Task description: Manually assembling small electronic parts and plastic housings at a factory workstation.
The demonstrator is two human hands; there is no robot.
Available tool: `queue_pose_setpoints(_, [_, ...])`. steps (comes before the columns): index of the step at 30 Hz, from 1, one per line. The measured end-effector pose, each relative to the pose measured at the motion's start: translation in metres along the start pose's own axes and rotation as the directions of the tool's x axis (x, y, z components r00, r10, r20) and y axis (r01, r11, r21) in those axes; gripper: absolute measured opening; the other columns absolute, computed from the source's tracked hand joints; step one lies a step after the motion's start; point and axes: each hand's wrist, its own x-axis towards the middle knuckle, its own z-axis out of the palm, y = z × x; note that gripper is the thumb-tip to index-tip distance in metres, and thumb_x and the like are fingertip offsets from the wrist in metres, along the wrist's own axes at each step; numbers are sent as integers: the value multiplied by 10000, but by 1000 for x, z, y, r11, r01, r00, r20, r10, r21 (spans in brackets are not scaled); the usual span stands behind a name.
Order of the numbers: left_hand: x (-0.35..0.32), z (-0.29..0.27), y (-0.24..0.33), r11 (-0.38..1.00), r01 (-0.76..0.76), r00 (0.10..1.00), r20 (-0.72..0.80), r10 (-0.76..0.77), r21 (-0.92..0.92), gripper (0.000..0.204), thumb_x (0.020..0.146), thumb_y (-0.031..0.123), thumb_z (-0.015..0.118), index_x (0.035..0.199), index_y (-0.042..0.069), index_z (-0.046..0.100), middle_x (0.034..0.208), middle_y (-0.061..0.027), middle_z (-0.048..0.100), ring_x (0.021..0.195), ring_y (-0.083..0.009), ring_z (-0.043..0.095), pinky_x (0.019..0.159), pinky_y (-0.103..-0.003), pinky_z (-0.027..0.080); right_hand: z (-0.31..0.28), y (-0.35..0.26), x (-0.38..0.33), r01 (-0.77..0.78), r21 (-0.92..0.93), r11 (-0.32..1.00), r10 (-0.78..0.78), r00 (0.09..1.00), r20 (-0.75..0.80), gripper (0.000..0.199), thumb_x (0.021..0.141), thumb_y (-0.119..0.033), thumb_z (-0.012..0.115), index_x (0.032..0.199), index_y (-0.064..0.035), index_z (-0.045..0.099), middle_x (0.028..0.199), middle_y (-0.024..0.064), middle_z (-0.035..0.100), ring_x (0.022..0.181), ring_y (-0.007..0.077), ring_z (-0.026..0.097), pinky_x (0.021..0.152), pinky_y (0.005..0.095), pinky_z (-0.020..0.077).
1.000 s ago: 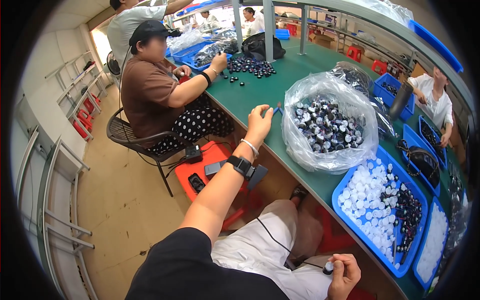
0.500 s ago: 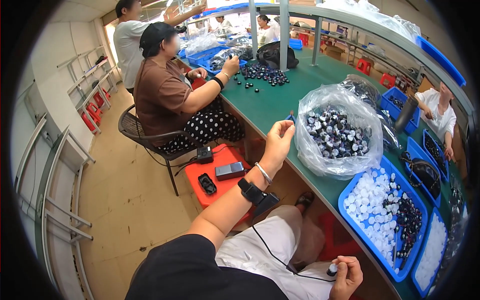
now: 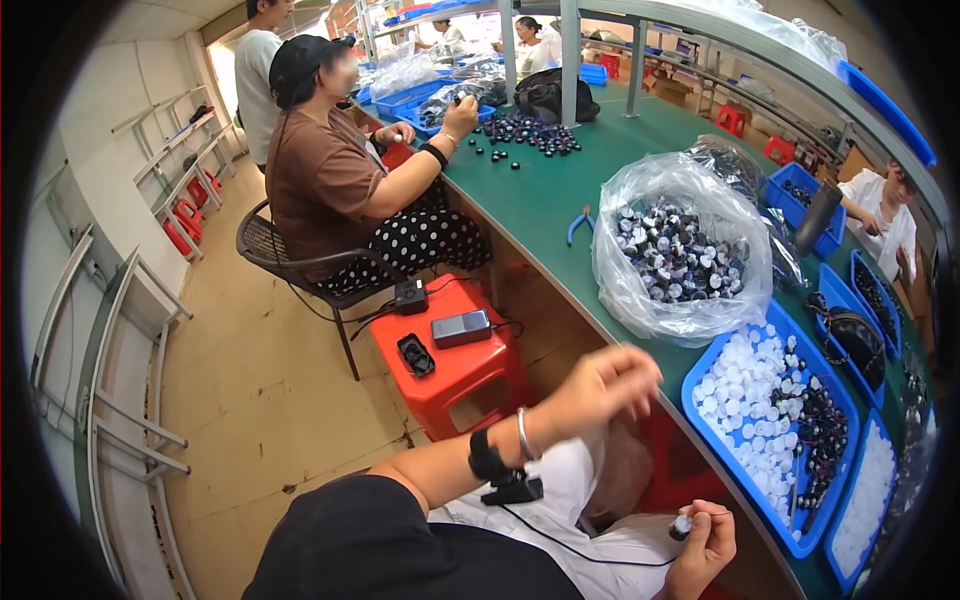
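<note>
My right hand [image 3: 702, 550], low at the table's near edge, pinches a small black round part with a white cap [image 3: 681, 527]; a thin wire sticks out past the fingers. My left hand [image 3: 605, 385], with a bracelet and a black wrist strap, hangs above my lap by the table edge. Its fingers are smeared by motion, and whether they hold anything does not show. Closest to it on the table stand a clear plastic bag [image 3: 615, 290] of black-and-white parts and a blue tray [image 3: 697, 415] of white discs and wired black parts.
Blue-handled pliers [image 3: 578, 226] lie beside the bag on the green table [image 3: 540, 215]. A red stool [image 3: 450, 383] carries a dark box-shaped device [image 3: 461, 328]. A co-worker in brown [image 3: 330, 180] sits on the left. Metal posts [image 3: 569, 70] hold up a shelf.
My left hand has come back from beside the bag, down toward my lap; the pliers now show fully. My right hand stays low with its part. A standing co-worker's raised arm has dropped.
</note>
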Motion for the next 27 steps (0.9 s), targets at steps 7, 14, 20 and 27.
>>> queue_pose_setpoints(7, [-41, 62, -51, 866, 430, 824, 503, -260, -255, 419, 962, 151, 555, 1337, 10, 432, 1229, -105, 559, 1124, -180, 567, 935, -314, 479, 10, 25, 13, 119, -80, 990, -134, 962, -236, 122, 907, 75, 498, 950, 44, 607, 872, 99, 584, 797, 160, 566, 736, 265, 465])
queue_pose_setpoints(14, [-31, 67, -66, 753, 619, 772, 347, -532, -224, 272, 934, 89, 583, 1176, -16, 517, 1032, -97, 631, 914, -169, 656, 801, -272, 539, 11, 62, 15, 60, -90, 994, -81, 965, -251, 128, 889, 29, 589, 997, 13, 655, 865, 78, 639, 766, 125, 591, 659, 234, 469])
queue_pose_setpoints(20, [-41, 67, -91, 709, 661, 747, 295, -595, -245, 262, 937, 111, 583, 1169, 7, 520, 1026, -80, 627, 902, -140, 648, 796, -250, 525, 14, 76, 3, -176, 193, 965, 224, 938, -263, 142, 936, -81, 593, 1034, 15, 628, 863, 31, 621, 780, 75, 568, 673, 218, 471])
queue_pose_setpoints(27, [-40, 63, -96, 739, 628, 778, 174, -604, -244, 288, 926, 105, 593, 1190, 3, 540, 1043, -58, 610, 876, -117, 625, 809, -254, 513, 11, 100, 2, -302, 298, 905, 362, 917, -171, 139, 931, -134, 616, 956, 3, 611, 842, 4, 609, 716, 46, 502, 615, 199, 413])
